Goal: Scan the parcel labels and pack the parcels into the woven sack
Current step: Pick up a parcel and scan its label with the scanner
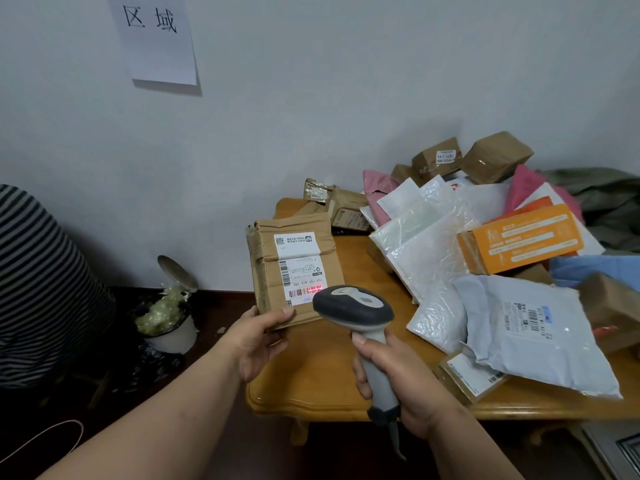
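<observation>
This looks like a small parcel sorting spot set up in a plain room. A wooden table sits under the hands, piled with brown boxes, white bubble mailers and an orange box to the right of the barcode scanner. The scanner shines red light on the label of a cardboard parcel. Up on the white wall hangs a paper sign marking an area. Left of the parcel, a full trash bin stands on the dark floor.
</observation>
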A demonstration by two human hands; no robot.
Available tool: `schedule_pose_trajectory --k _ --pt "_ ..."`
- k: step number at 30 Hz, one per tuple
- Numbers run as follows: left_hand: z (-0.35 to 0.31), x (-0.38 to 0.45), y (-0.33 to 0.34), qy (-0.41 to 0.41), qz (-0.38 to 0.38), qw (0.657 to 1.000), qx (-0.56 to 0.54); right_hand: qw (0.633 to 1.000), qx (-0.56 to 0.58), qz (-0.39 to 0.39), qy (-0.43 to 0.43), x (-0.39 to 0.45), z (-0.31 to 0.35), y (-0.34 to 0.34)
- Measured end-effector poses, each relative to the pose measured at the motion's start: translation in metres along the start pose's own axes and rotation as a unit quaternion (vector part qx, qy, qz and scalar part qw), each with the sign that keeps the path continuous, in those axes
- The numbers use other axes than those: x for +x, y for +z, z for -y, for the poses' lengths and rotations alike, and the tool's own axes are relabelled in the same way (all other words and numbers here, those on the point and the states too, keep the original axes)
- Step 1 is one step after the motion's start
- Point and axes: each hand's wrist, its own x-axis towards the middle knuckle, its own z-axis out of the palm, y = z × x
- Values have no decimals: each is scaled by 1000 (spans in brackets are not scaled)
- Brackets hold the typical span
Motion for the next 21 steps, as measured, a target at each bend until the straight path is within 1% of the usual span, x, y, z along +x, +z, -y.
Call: schedule_pose_trajectory --k 9,21 --pt "0 -3 0 18 13 1000 -10 1000 -4 -8 -14 -9 0 2" --pt "2 -3 4 23 27 999 7 1000 1 -23 -19 -15 0 -1"
